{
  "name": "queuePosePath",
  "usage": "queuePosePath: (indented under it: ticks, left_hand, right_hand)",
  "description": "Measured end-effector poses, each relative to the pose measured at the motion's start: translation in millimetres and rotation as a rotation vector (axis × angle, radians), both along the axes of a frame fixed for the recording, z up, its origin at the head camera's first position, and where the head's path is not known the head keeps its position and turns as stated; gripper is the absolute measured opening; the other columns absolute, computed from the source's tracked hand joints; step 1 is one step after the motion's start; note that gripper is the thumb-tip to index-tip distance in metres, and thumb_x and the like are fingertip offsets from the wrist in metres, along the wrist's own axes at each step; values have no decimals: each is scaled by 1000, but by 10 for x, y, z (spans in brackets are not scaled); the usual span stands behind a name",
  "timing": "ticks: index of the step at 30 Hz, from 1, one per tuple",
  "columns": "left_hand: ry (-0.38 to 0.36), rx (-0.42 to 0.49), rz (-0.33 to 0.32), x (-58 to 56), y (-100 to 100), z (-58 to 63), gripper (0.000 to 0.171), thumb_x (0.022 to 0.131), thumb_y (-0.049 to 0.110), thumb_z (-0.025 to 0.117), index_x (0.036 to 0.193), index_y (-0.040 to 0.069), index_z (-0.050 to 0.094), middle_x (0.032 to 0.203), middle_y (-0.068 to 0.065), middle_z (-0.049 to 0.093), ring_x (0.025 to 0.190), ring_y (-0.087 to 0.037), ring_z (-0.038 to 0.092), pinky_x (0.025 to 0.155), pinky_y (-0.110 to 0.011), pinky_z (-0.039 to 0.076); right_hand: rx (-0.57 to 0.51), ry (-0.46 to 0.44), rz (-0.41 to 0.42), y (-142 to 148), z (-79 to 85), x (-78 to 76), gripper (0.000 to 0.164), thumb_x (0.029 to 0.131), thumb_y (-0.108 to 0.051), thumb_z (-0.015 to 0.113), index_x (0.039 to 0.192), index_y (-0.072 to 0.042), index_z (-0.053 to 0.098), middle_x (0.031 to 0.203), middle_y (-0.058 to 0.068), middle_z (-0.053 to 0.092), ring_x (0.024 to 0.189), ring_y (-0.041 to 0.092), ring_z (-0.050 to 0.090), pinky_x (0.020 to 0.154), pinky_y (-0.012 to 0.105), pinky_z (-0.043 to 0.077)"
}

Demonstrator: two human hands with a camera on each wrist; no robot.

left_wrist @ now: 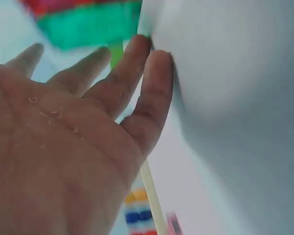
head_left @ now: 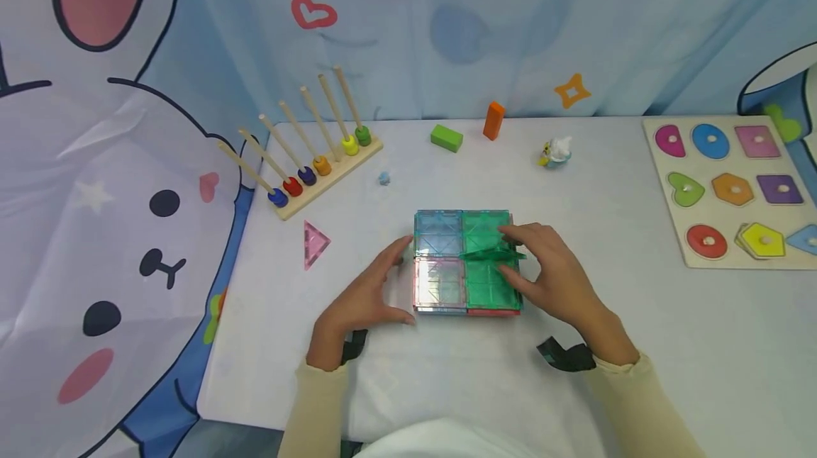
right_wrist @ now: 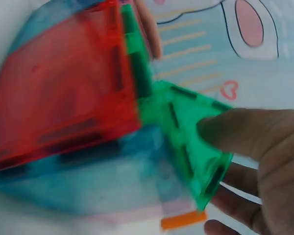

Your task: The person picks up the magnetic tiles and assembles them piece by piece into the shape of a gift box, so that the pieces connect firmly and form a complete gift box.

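A low box built of translucent tiles lies in front of me in the head view. Its top shows blue, pink and green squares; the right wrist view shows a red tile on its side. My right hand pinches a green triangular tile between thumb and fingers. That triangle stands on edge at the green part of the top. Along the left side of the box is my left hand, thumb and fingers apart, holding nothing. Whether its fingertips touch the box I cannot tell.
A pink triangular tile lies left, near a peg rack with coloured beads. Farther back are a small blue piece, green block, orange block and small figurine. A shape puzzle board lies right.
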State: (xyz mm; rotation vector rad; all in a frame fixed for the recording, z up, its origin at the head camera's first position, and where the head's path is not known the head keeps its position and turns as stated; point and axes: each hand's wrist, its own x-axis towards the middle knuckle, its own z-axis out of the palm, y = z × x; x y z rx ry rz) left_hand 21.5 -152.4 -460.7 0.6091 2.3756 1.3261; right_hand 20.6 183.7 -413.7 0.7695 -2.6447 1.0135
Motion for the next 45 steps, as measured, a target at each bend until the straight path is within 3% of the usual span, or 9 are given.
queuePosePath:
  ticks: [5, 8, 10, 14, 22, 29, 36, 40, 45]
  left_hand:
    - [166, -40, 400, -25, -397, -2, 74, 74, 22, 82, 139, 23, 46, 134, 0, 51, 112, -19, 55, 88, -43, 47]
    - [267, -199, 665, -69, -597, -21, 57, 78, 22, 78, 130, 16, 54, 125, -8, 54, 108, -25, 54, 87, -45, 45]
    - [238, -357, 738, -115, -688, -31, 61, 80, 27, 76, 135, 20, 50, 132, -10, 47, 114, -30, 47, 91, -49, 43]
    - [137, -562, 709, -215, -763, -45, 59, 84, 34, 71, 137, 27, 46, 143, -12, 34, 119, -37, 35, 88, -55, 40]
    - [169, -654, 730, -259, -645, 0, 34, 87, 29, 67, 112, 10, 55, 120, -21, 47, 105, -39, 43, 80, -51, 45]
    - [340, -640, 784, -268, -646, -3, 24, 87, 18, 58, 103, 0, 61, 83, -15, 62, 74, -32, 55, 66, -43, 47]
    - [367, -487, 772, -301, -590, 60, 20, 90, 13, 60, 107, 5, 68, 85, -8, 70, 73, -22, 64, 67, -40, 52]
    - [477, -312, 623, -325, -267, 371, 31, 89, 13, 65, 120, 12, 61, 93, -2, 71, 75, -14, 62, 68, -33, 53]
    - [770, -219, 250, -390, 335, 746, 39, 86, 15, 69, 124, 11, 59, 95, -2, 71, 77, -13, 62, 68, -28, 51]
  right_hand:
    - [-155, -156, -80, 232, -174, 272, 118, 50, -22, 94, 148, -15, 29, 138, 5, 44, 114, 22, 47, 84, 31, 39]
    - [-243, -232, -75, 333, -357, 454, 133, 41, -22, 97, 150, -13, 21, 140, 10, 42, 114, 26, 46, 82, 30, 39]
    - [-239, -278, -77, 339, -498, 559, 134, 43, -24, 97, 151, -13, 18, 139, 10, 43, 112, 26, 46, 82, 27, 38]
    - [-167, -305, -113, 201, -728, 664, 121, 55, -36, 91, 151, -15, 21, 130, 2, 48, 106, 17, 47, 88, 20, 34]
    - [-140, -185, -273, -30, -915, 651, 100, 60, -34, 88, 144, -17, 36, 108, -1, 52, 87, 11, 45, 71, 23, 34]
    - [-130, -149, -283, -33, -961, 649, 98, 60, -36, 88, 142, -13, 39, 104, 0, 52, 85, 11, 44, 70, 23, 33]
    - [-104, -154, -288, -43, -953, 649, 97, 60, -38, 87, 141, -13, 40, 104, -1, 52, 83, 9, 44, 68, 24, 33]
    - [-96, -152, -279, -51, -945, 640, 97, 61, -40, 86, 142, -14, 40, 106, -1, 52, 84, 10, 44, 68, 23, 33]
    - [-99, -142, -301, -47, -970, 649, 98, 59, -40, 88, 141, -13, 40, 104, -2, 52, 83, 9, 43, 67, 22, 32]
